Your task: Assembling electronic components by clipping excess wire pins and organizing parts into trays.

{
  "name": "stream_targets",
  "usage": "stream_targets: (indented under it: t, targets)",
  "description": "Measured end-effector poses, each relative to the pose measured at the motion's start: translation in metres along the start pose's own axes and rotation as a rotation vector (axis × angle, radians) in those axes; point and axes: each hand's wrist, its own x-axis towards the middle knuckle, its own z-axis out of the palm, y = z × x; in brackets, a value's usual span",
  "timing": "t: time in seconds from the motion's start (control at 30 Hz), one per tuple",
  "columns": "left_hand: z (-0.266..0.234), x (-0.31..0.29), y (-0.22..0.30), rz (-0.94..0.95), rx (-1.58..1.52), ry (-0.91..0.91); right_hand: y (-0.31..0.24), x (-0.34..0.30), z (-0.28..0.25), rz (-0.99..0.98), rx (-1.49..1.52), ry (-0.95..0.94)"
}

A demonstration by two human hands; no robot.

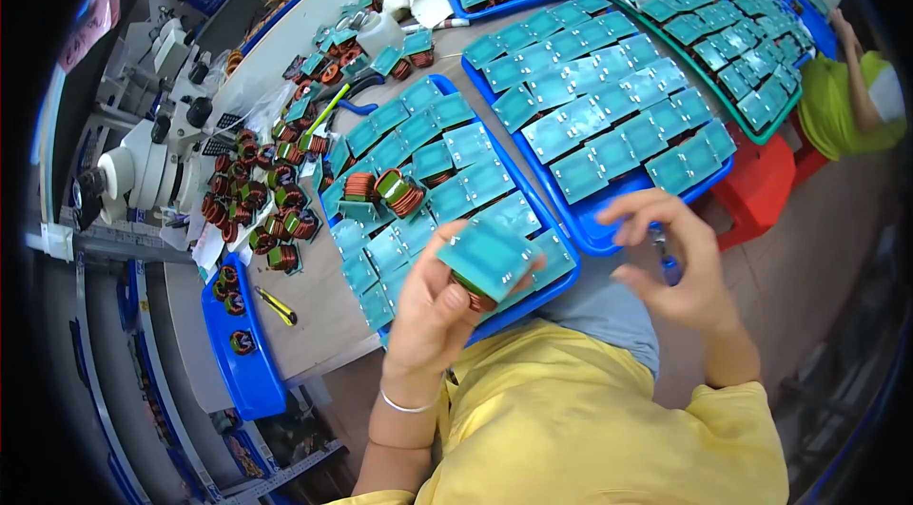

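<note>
While the left hand [423, 313] gripped a green board [490, 256] with a copper coil [476, 299] beneath it, the right hand [687, 267] hung well apart to the right, its fingers loosely curled. A small blue tool [671, 269] showed inside that curl, though how firmly it was held could not be told. The board was raised above the lower end of the near tray [568, 283], tilted, with its flat face turned upward.

Steadiness seemed to rest on the left hand. Bearing on the board's edges and on the solid body of the coil, rather than pressing across the flat face, would likely have kept the board from twisting and its surface clean. A slight turn of the wrist would have shown the coil side, which was mostly hidden under the board.

For the tool, a firm hold and an approach pointing away from the left thumb looked safest, since a slip could have scratched the board or nicked the wire. Care was also due below: rows of boards [466, 145] lay close together in the tray, and two upturned ones with coils [399, 193] stood up among them, so a dropped or lowered piece could have knocked its neighbours.
</note>
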Motion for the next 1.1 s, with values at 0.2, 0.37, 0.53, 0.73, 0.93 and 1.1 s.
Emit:
stream_targets:
  t: [0.2, 0.37, 0.53, 0.73, 0.93, 1.1]
  targets:
    - [0.016, -0.004, -0.013, -0.23, -0.287, -0.178, -0.009, 0.014, 0.022, 0.02, 0.385, -0.075]
    - [0.026, -0.005, -0.012, -0.323, -0.344, -0.189, -0.012, 0.015, 0.022, 0.11, 0.381, -0.082]
    - [0.019, -0.009, -0.021, -0.279, -0.312, -0.098, -0.007, 0.013, 0.021, 0.106, 0.368, -0.058]
    - [0.016, -0.008, -0.021, -0.29, -0.367, -0.16, -0.007, 0.012, 0.017, 0.061, 0.341, -0.045]
    - [0.034, -0.001, -0.016, -0.308, -0.423, -0.184, -0.007, 0.017, 0.017, 0.12, 0.539, -0.033]
    - [0.029, -0.002, -0.015, -0.374, -0.378, -0.158, -0.007, 0.015, 0.016, 0.107, 0.467, -0.08]
